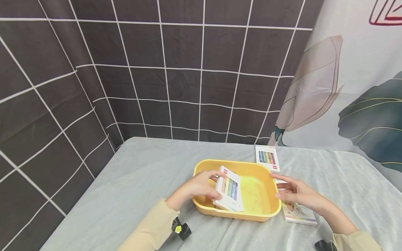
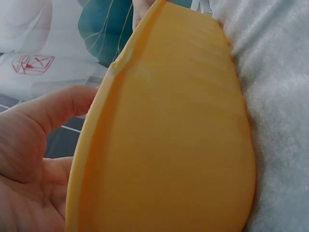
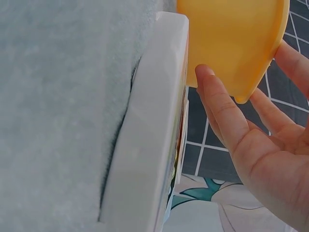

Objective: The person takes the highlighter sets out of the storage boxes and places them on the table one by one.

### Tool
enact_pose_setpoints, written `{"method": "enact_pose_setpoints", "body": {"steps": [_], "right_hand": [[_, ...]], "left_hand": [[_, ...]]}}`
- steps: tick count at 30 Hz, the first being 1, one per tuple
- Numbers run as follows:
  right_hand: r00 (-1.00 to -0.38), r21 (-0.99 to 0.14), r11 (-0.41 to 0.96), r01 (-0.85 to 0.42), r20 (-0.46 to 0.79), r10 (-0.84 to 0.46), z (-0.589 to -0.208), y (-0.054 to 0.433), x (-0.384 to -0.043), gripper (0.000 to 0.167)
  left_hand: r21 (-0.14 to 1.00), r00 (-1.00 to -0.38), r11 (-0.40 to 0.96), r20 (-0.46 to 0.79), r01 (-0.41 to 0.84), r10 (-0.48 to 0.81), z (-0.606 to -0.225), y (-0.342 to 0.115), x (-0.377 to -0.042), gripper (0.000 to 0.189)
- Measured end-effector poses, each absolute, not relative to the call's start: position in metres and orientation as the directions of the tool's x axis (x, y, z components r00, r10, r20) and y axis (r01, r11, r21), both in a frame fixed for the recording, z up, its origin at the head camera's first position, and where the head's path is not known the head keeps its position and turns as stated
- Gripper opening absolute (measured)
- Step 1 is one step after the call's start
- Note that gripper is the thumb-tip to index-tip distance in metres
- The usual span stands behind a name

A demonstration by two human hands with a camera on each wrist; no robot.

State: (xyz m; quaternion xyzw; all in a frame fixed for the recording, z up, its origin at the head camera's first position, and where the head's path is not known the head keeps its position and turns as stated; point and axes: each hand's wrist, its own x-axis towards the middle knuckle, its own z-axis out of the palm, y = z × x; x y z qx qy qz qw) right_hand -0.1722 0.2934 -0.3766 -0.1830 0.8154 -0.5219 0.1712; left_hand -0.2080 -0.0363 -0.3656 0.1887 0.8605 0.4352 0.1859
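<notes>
A yellow plastic basin (image 1: 255,191) stands on the cloth. My left hand (image 1: 201,184) reaches over its left rim and holds a white box with a window of coloured sticks (image 1: 230,188), thumb at the near edge and fingers at the far edge. Another white box edge (image 1: 240,204) shows just behind it inside the basin. At the right rim my right hand (image 1: 296,191) has its fingers extended, fingertips at the basin. Below the right hand lies a white box with a printed picture (image 1: 299,214), partly covered by it. The left wrist view shows mostly the basin's outer wall (image 2: 169,121).
Beyond the basin's back right corner lies another white windowed box (image 1: 267,158) with coloured sticks. Pale grey cloth (image 1: 147,167) covers the table. A dark gridded curtain (image 1: 182,83) hangs behind, with a leaf-print curtain (image 1: 317,90) at the right.
</notes>
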Motion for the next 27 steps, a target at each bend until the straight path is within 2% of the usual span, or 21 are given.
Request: {"method": "enact_pose_setpoints", "body": {"steps": [13,27], "right_hand": [[-0.872,-0.918,0.378,-0.119,-0.085,-0.482,-0.378,0.294,-0.172,0.062],[-0.863,-0.933,0.35,-0.083,-0.108,-0.494,-0.378,0.295,-0.173,0.062]], "left_hand": [[0.827,-0.859,0.532,-0.13,0.181,0.494,-0.363,-0.04,-0.204,0.068],[0.889,-0.859,0.43,-0.091,0.159,0.505,-0.361,-0.05,-0.204,0.07]]}}
